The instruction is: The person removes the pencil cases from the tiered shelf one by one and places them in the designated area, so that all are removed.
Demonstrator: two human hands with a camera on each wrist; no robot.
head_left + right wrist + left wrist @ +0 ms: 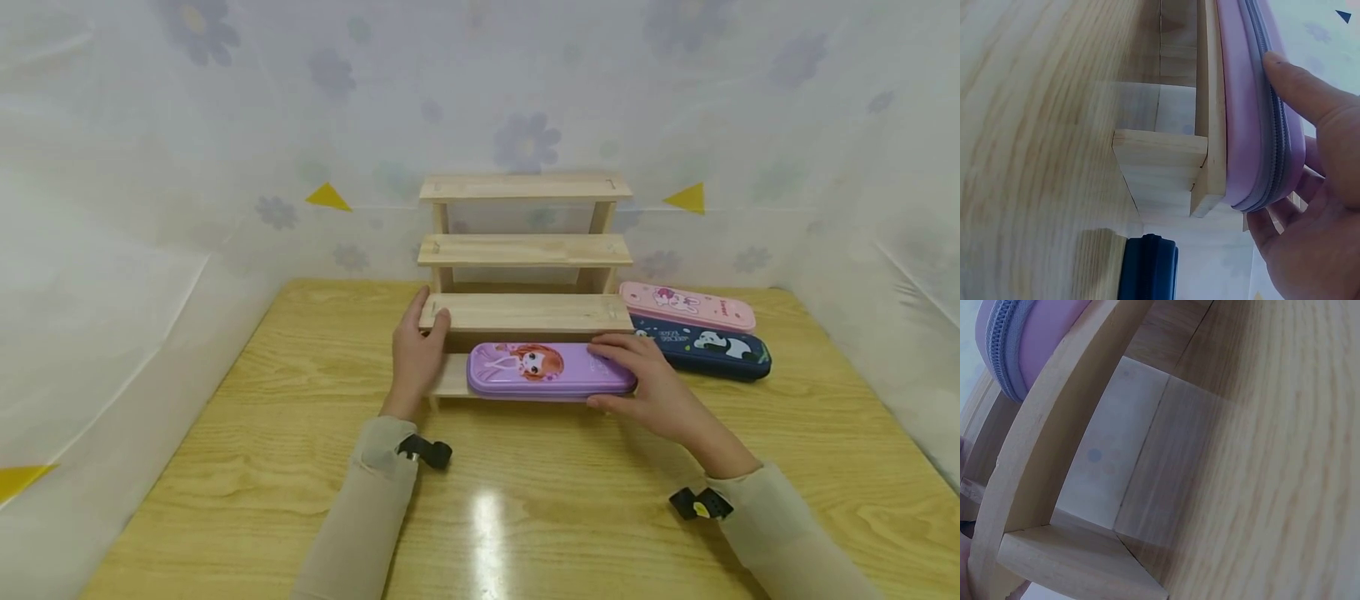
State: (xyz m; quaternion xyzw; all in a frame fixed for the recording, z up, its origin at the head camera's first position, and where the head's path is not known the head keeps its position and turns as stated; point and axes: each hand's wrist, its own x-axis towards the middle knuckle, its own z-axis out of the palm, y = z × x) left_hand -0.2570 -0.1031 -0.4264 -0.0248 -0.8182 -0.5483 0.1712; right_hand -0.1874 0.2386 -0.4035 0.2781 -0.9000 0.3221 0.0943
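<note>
A purple zippered pencil case (551, 371) with a cartoon girl on its lid lies on the lowest step of a wooden tiered shelf (525, 312). My right hand (648, 387) grips the case by its right end, thumb along the front zipper side and fingers over the back. In the right wrist view the thumb (1310, 90) presses near the zipper, and the case sits against the step's board (1213, 125). My left hand (416, 354) holds the left end of the second step, with its thumb over the top of the board.
To the right of the shelf lie a pink pencil case (690, 307) with a rabbit and a dark blue pencil case (705, 348) with a panda. The wood-grain table (300, 500) is enclosed by pale flowered sheeting (465, 100) bearing yellow triangles.
</note>
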